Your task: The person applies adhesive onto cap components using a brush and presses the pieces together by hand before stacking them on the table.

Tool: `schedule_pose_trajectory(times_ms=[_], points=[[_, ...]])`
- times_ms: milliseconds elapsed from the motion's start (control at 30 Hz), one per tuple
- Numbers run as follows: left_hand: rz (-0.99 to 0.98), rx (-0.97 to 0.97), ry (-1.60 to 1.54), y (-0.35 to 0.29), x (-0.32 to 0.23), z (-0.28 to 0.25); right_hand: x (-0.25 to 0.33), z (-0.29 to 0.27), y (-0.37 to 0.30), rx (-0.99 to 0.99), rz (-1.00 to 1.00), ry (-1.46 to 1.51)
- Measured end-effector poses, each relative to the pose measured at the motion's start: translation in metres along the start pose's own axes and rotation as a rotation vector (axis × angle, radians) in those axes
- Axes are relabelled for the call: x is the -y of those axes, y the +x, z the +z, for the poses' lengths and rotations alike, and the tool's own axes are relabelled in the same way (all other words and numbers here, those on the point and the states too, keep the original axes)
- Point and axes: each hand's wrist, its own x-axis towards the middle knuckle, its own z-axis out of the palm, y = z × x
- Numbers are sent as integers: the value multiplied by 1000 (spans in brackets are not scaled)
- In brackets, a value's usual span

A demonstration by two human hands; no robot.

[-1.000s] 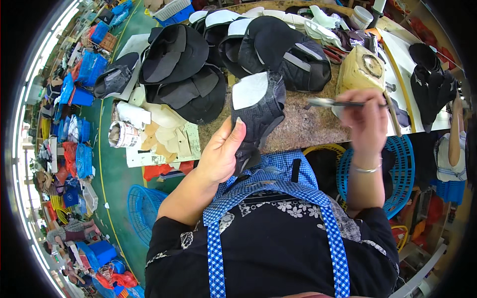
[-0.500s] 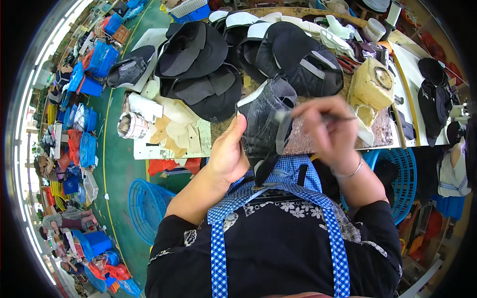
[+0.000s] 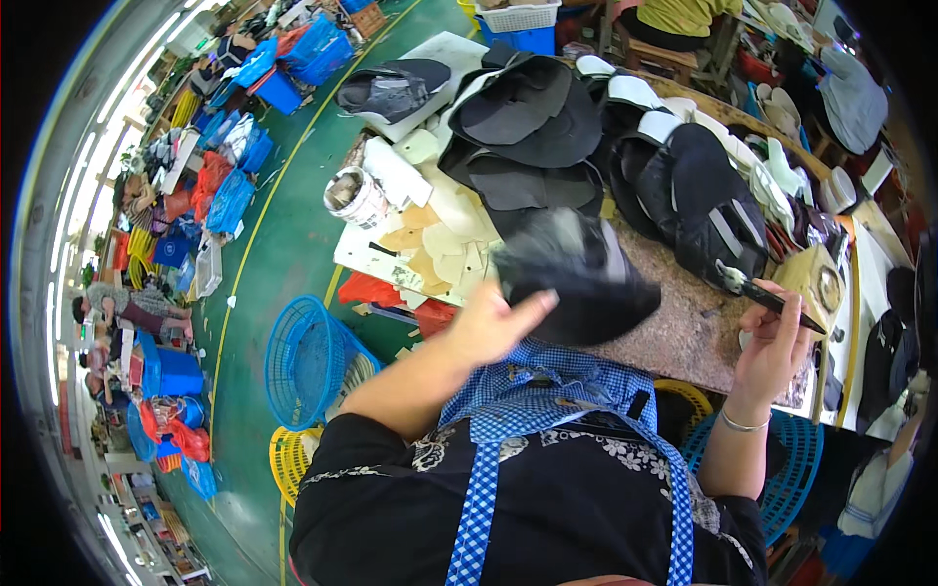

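Observation:
My left hand (image 3: pixel 493 327) grips a black shoe upper (image 3: pixel 596 308) by its near left side, above the front edge of the worktable (image 3: pixel 684 303). The upper is smeared by motion, with a pale grey strip on its far right side. In my right hand (image 3: pixel 772 342), a brush (image 3: pixel 772 297) with a dark handle is pinched between thumb and fingers. Its whitish tip points left, close to a pile of black uppers (image 3: pixel 708 195). A cream, block-shaped container (image 3: pixel 813 273) stands just beyond the right hand.
Stacked black shoe pieces (image 3: pixel 532 107) lie at the back middle. Beige cut-outs (image 3: pixel 430 244) and a small white pot (image 3: pixel 354 198) occupy the table's left. Below are a blue basket (image 3: pixel 303 361), a yellow one (image 3: pixel 291 465) and another blue basket (image 3: pixel 782 488). A person (image 3: pixel 679 18) sits beyond the table.
My view has shifted, so the table appears further right. The brush hand has moved right, away from the upper. The upper has turned in my left hand, showing a darker side.

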Motion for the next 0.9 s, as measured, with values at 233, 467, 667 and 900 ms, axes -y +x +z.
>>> schedule_pose_trajectory(times_ms=[233,467,667,900], points=[[335,-374,-154,136,-63,-130,-15,0,-7,50,113,44],[-131,-871,101,197,8,-241,-18,-19,-18,30,194,-13],[496,-1190,1458,187,13,-190,-14,-25,-17,-44,217,-51],[-10,-364,1077,229,40,-154,-9,-9,-20,72,231,-49]])
